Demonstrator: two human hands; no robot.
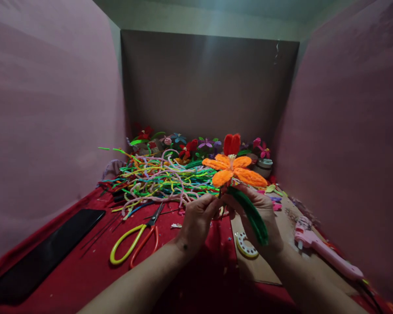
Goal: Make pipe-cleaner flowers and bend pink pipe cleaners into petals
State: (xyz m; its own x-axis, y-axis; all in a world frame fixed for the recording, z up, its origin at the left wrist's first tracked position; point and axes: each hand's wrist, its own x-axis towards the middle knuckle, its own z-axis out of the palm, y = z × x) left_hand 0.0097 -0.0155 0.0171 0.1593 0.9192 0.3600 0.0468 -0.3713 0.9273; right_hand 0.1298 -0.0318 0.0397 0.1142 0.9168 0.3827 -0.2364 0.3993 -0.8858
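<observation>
A black smartphone (49, 253) lies at lower left, then yellow-and-red-handled scissors (149, 224), below piled pipe cleaners (163, 176). Near the frame's centre, the left hand (199, 218) pinches an orange pipe-cleaner flower (228, 171) beneath its petals; the right hand (263, 211) grips there too, a green leaf (252, 216) crossing it. Lower right: a pink hot-glue gun (327, 250).

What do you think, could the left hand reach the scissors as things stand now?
Probably yes: the scissors lie nearby on the red cloth, their yellow handle uncovered, though the left hand is busy just below the orange flower.
</observation>
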